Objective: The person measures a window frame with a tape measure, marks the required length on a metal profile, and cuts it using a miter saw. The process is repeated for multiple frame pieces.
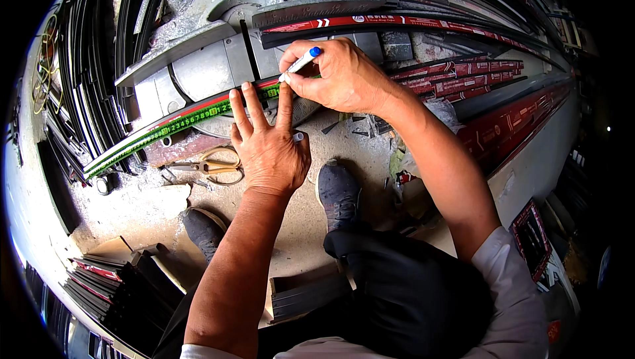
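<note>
My right hand [340, 75] pinches a white marker pen [305, 62] with a blue end, its tip low at the strip beside my left index fingertip. With fingers spread, my left hand [268, 141] presses on a bright green tape measure [192, 119]. The tape lies along a dark strip with a red band [215, 100], running from the lower left up to my fingers. A small white round end [298, 137] shows by my left thumb; what it belongs to is hidden. Beneath the strip is a metal saw table [211, 61] with a dark slot.
Scissors with tan handles [208, 166] lie left of my left hand. Black profiles [89, 48] are stacked at the left, and red-labelled ones [463, 75] at the right. A long red-and-black profile [397, 22] rests against the fence. My shoes [338, 190] stand below.
</note>
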### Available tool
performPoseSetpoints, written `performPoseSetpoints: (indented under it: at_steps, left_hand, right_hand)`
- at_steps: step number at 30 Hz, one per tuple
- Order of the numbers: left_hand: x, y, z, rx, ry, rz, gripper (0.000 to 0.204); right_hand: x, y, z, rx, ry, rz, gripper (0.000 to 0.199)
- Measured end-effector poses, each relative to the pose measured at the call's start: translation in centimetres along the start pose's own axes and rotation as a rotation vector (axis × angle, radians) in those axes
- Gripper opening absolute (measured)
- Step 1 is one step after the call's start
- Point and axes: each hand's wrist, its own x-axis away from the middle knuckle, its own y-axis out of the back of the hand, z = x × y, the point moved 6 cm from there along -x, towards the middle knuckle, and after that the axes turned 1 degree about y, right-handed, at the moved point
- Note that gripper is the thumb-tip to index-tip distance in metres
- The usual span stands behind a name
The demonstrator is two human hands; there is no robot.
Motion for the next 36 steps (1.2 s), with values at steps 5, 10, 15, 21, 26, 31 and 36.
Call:
performPoseSetpoints:
  at_steps: [5, 10, 15, 21, 26, 31, 36]
  left_hand:
    - [-0.01, 0.02, 0.08, 0.002, 0.0, -0.006, 0.098]
    - [0.01, -0.05, 0.03, -0.007, -0.003, 0.002, 0.098]
    - [0.0, -0.19, 0.14, -0.002, -0.004, -0.004, 0.098]
    - [0.02, -0.25, 0.19, 0.005, -0.011, -0.01, 0.098]
    - [0.05, -0.22, 0.11, -0.006, -0.007, -0.009, 0.097]
    - [0.0, -0.09, 0.1, 0.009, -0.007, -0.008, 0.098]
    - [-0.01, -0.13, 0.12, 0.008, -0.003, -0.005, 0.098]
  right_hand:
    - [-0.04, 0.02, 0.11, 0.003, -0.012, -0.001, 0.018]
    - [-0.02, -0.01, -0.11, 0.001, -0.003, 0.0, 0.018]
    - [-0.06, -0.01, -0.1, -0.001, -0.011, 0.015, 0.018]
    - [-0.05, -0.09, -0.26, 0.003, -0.011, 0.012, 0.018]
    - [-0.07, -0.07, -0.13, 0.0, -0.01, 0.005, 0.018]
    - [-0.06, -0.09, -0.18, 0.001, 0.006, -0.007, 0.017]
    - [-0.06, -0.07, 0.06, -0.001, 0.0, -0.013, 0.017]
